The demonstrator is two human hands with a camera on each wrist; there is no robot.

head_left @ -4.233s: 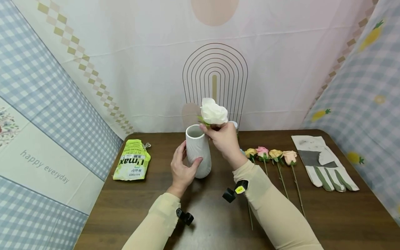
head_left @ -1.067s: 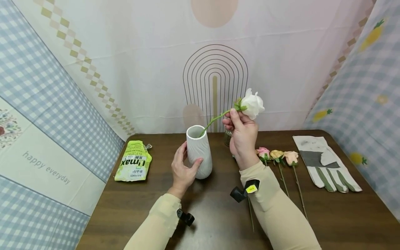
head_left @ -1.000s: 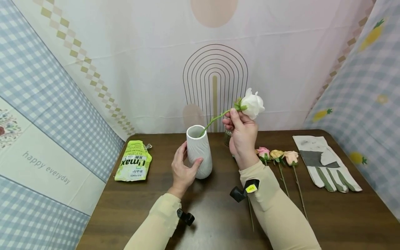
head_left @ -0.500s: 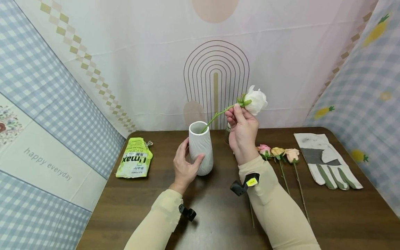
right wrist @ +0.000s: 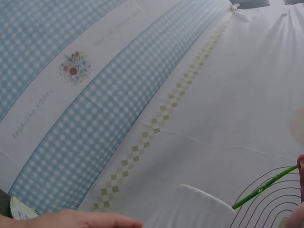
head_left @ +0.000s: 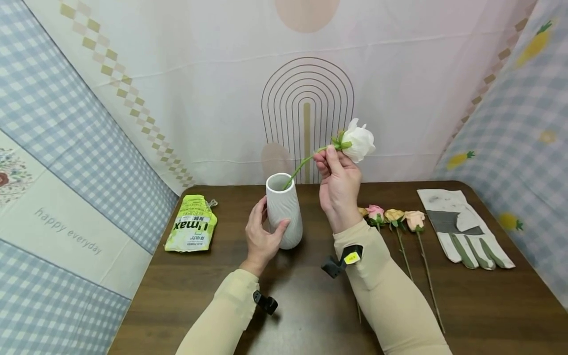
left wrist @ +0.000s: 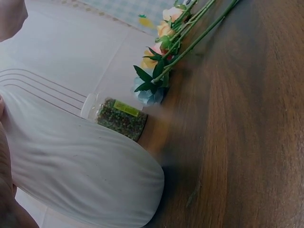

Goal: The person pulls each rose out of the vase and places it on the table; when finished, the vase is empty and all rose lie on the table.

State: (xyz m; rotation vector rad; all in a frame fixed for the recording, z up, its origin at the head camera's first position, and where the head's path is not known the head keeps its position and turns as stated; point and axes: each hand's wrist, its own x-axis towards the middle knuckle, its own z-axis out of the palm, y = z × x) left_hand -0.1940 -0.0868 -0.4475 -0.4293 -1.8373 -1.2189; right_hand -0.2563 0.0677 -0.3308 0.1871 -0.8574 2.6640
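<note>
A white ribbed vase (head_left: 285, 217) stands upright on the wooden table, gripped around its side by my left hand (head_left: 264, 237). My right hand (head_left: 340, 190) pinches the green stem of a white rose (head_left: 358, 142) just under the bloom. From there the stem (head_left: 303, 163) slants down to the left into the vase's mouth; its lower end is hidden inside. The bloom leans to the right, above and beyond the rim. In the right wrist view the stem (right wrist: 261, 188) bends over the vase's rim (right wrist: 209, 197).
Several roses, among them a pink one (head_left: 375, 213) and a peach one (head_left: 414, 220), lie to the right. Beyond them is a work glove (head_left: 463, 229). A green-yellow bag (head_left: 192, 224) lies left. Behind the vase stands a jar of dark granules (left wrist: 121, 116).
Earlier the white bloom was upright close over the vase's mouth. My right hand has since drawn it to the right and tilted it, baring the stem. My left hand keeps its hold on the vase.
</note>
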